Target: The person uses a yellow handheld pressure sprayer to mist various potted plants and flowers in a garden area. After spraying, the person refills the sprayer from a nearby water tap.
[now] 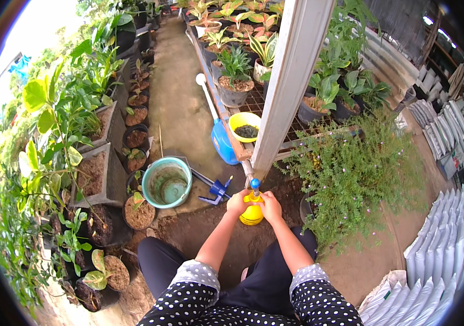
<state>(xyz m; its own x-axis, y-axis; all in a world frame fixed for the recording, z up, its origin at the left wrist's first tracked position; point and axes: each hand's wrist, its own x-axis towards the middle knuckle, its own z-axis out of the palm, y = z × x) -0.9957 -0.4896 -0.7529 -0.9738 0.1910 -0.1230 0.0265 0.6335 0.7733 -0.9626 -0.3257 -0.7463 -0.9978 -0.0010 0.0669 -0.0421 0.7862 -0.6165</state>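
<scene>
My left hand (238, 203) and my right hand (271, 208) grip a yellow plastic bottle (251, 216) near its top, one from each side. The bottle's mouth is under a tap with a blue handle (255, 183); whether water runs is hidden. To the left, on the ground, lies a blue pump sprayer head (218, 189) with a trigger and a nozzle. A pale green bucket (168, 175) stands beside it, its inside stained.
A white post (291, 81) rises behind the tap. A blue dipper (221, 140) with a long white handle leans on the metal plant rack (291, 134). On the rack is a yellow bowl (235, 119) holding dark material. Potted plants (137, 212) line the left; filled bags (440, 236) are stacked right.
</scene>
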